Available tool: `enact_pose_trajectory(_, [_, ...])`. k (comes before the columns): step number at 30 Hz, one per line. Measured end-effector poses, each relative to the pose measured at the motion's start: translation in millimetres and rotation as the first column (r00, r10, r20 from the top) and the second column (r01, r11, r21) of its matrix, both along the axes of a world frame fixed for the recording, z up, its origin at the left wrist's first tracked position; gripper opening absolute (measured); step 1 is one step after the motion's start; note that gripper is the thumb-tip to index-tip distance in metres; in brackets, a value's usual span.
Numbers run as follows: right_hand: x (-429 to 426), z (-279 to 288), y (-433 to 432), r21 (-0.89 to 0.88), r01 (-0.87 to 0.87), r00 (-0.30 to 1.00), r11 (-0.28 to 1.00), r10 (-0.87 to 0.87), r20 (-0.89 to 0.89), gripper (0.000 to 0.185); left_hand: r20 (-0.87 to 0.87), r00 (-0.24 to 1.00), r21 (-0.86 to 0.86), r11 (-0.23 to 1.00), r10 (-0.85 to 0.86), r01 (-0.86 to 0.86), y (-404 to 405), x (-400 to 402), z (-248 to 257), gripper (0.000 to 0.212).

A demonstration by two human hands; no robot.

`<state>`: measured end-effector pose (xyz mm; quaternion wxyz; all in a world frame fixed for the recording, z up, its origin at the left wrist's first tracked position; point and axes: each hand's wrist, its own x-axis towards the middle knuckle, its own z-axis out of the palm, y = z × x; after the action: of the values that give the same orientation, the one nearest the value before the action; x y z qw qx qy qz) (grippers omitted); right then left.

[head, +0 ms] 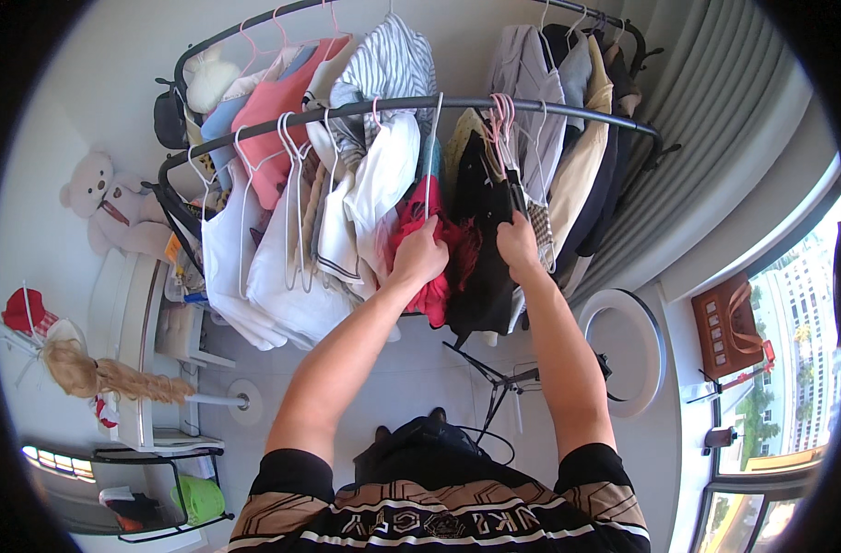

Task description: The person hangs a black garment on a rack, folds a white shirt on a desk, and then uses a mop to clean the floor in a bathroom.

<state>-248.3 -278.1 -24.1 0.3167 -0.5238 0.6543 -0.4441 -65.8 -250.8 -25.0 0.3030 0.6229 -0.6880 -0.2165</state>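
Both hands reach to the front rail of a black metal clothes rack [392,104]. My left hand [421,252] is closed on the white hanger [430,159] with the red fringed garment [430,297], below the rail. Close by on the right, my right hand [518,242] grips the edge of a black garment [479,214]; its fingertips are partly hidden. Several pink hangers [502,110] bunch on the rail above it. White garments [296,297] hang to the left of the red one, and a beige garment [583,180] hangs to the right.
A second rail [254,26] with clothes runs behind. At left are a teddy bear [116,200], a white dresser [126,332] and a blond wig [116,380] on a stand. A ring light [659,345], grey curtain [724,138] and brown bag [721,332] are at right; a black tripod [496,380] stands below.
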Motion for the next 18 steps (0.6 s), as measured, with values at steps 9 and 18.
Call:
enact_pose_trajectory(9, [0, -13, -14, -0.070, -0.203, 0.971, 0.977, 0.192, -0.140, 0.038, -0.065, 0.993, -0.013, 0.996, -0.094, 0.093, -2, -13, -1, 0.053])
enact_pose_trajectory(18, [19, -25, 1, -0.013, 0.051, 0.831, 0.999, -0.050, -0.555, 0.048, -0.299, 0.839, -0.058, 0.886, -0.454, 0.459, 75, 84, -39, 0.039])
